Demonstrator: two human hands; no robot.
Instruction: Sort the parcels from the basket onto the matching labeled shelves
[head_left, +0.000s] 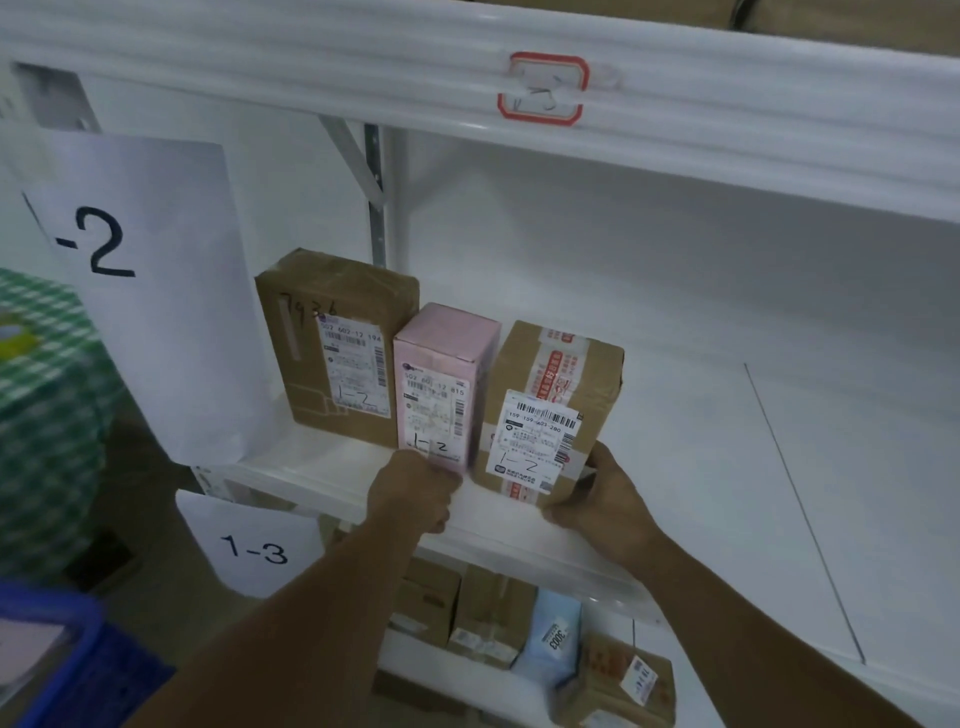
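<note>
Three parcels marked 1-2 stand side by side on the white middle shelf (701, 415): a large brown box (332, 332), a pink box (441, 374) and a brown box with red-printed tape (550, 410). My left hand (415, 488) grips the bottom front corner of the pink box. At the lower right corner of the taped box, my right hand (602, 493) holds it with curled fingers. A paper sign reading 1-2 (145, 291) hangs at the shelf's left end.
A 1-3 sign (254, 545) hangs below, where several parcels (488, 618) sit on the lower shelf. A blue basket (57, 654) is at bottom left, beside a green checked bundle (47, 426). A red-framed label (543, 88) marks the upper shelf beam. Bare shelf extends to the right.
</note>
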